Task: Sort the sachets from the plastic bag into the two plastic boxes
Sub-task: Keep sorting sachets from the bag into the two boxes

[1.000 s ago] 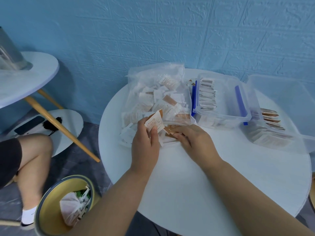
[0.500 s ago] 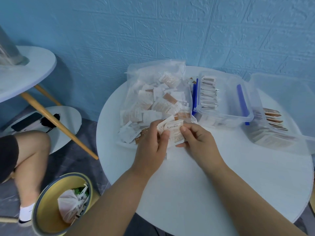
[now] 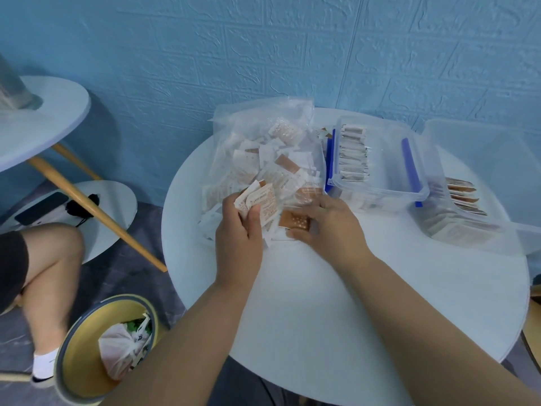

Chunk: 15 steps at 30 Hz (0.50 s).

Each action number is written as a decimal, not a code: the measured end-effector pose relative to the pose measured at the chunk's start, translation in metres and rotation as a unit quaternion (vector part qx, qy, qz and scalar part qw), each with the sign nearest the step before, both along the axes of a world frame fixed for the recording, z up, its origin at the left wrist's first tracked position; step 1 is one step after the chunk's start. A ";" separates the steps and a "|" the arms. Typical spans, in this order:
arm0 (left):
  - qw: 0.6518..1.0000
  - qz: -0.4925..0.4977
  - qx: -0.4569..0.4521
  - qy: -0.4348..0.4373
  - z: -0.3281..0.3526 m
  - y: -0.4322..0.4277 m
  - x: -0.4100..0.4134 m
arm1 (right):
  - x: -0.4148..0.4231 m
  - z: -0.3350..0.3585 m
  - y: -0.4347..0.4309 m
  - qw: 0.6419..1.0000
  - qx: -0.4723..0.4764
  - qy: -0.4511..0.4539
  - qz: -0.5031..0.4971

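A clear plastic bag full of white and brown sachets lies at the back left of the round white table. My left hand grips a small stack of white sachets at the bag's mouth. My right hand pinches a brown sachet on the table beside the left hand. To the right stands a clear box with blue clips holding a row of upright sachets. A second clear box at the far right holds brown-edged sachets.
A yellow-lined waste bin with a tied bag stands on the floor at lower left. A second person's knee is beside it. A smaller round table with wooden legs stands at left. The blue wall is right behind the table.
My right hand has left the white stack, which stays in my left hand, and has moved down to a brown sachet on the table. The view has shifted slightly.
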<state>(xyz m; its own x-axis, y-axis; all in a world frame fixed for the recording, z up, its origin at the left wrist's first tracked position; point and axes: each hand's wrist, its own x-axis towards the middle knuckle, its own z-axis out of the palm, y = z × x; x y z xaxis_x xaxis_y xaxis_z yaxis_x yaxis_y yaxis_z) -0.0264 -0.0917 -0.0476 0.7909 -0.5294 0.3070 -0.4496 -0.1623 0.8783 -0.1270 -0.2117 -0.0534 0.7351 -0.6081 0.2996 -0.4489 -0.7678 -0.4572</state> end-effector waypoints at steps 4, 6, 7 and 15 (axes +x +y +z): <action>1.000 -0.012 -0.007 -0.016 -0.001 0.000 -0.001 | 0.001 0.000 0.002 0.999 -0.040 -0.006 0.026; 1.000 -0.015 -0.005 -0.022 -0.001 0.000 -0.002 | 0.000 -0.004 0.004 0.996 -0.070 -0.031 0.041; 1.000 -0.014 -0.006 -0.024 -0.002 0.000 -0.002 | -0.001 -0.005 0.005 0.995 -0.076 -0.047 0.040; 0.998 -0.024 -0.012 -0.065 0.001 0.001 -0.005 | -0.023 0.012 0.018 0.973 0.077 -0.214 -0.039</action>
